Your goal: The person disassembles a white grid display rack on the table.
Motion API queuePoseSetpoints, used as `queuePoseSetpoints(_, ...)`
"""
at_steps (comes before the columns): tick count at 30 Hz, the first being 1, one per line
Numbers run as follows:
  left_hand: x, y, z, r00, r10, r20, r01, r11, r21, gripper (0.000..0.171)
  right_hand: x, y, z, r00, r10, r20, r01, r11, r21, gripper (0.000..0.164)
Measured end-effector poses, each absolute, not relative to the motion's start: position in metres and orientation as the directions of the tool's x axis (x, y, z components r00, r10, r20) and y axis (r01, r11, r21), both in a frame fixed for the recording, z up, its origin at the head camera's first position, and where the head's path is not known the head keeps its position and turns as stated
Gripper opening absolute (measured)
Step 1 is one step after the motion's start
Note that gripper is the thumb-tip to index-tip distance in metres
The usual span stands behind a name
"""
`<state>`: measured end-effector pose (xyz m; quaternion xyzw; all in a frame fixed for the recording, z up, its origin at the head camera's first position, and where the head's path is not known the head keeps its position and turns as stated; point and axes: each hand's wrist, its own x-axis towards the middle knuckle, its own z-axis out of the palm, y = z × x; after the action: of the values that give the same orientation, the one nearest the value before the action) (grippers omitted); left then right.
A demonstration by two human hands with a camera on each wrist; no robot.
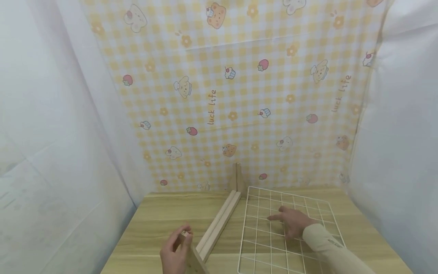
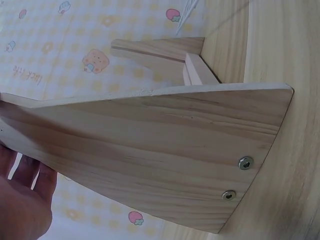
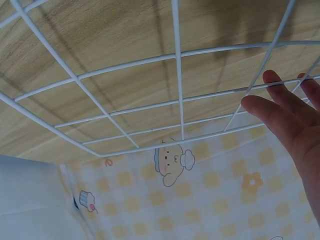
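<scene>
A pale wooden stand lies across the table, with two parallel rails (image 1: 220,224) running between its end boards. My left hand (image 1: 176,249) pinches the top of the near end board (image 2: 150,150) between thumb and fingers. Two metal bolts (image 2: 245,163) show low on that board in the left wrist view. At the far end stands the other upright end (image 1: 237,177), split by a narrow slot. A white wire grid (image 1: 243,228) lies right of the rails. My right hand (image 1: 294,222) is over it with fingers spread and fairly straight, fingertips right at the wires in the right wrist view.
The wood-grain table (image 1: 164,213) carries everything. A yellow checked cloth (image 1: 246,95) with cartoon prints hangs behind it. White sheets enclose the left side (image 1: 102,114) and the right side (image 1: 393,133).
</scene>
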<state>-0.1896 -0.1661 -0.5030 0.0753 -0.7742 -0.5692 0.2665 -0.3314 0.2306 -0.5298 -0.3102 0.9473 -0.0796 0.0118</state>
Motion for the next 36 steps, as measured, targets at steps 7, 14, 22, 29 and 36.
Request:
queuePoseSetpoints(7, -0.185, -0.160, -0.503, -0.832, -0.439, 0.340, 0.156, 0.404, 0.901, 0.022, -0.335, 0.228, -0.537, -0.798, -0.601, 0.030, -0.600, 0.790, -0.130, 0.083)
queuePoseSetpoints(14, -0.180, -0.153, -0.501, -0.797, -0.459, 0.392, 0.187, 0.430, 0.883, 0.022, -0.335, 0.222, -0.538, -0.793, -0.609, 0.018, -0.606, 0.785, -0.129, 0.082)
queuePoseSetpoints(22, -0.176, -0.144, -0.501, -0.776, -0.495, 0.392, 0.171, 0.432, 0.885, 0.023, -0.338, 0.213, -0.539, -0.803, -0.596, -0.010, -0.591, 0.799, -0.112, 0.082)
queuePoseSetpoints(29, -0.176, -0.135, -0.505, -0.736, -0.505, 0.451, 0.210, 0.463, 0.861, 0.022, -0.336, 0.205, -0.539, -0.816, -0.577, -0.019, -0.569, 0.810, -0.143, 0.079)
queuePoseSetpoints(36, -0.178, -0.130, -0.510, -0.703, -0.466, 0.537, 0.244, 0.551, 0.798, 0.024, -0.338, 0.201, -0.541, -0.831, -0.556, -0.015, -0.551, 0.826, -0.114, 0.079)
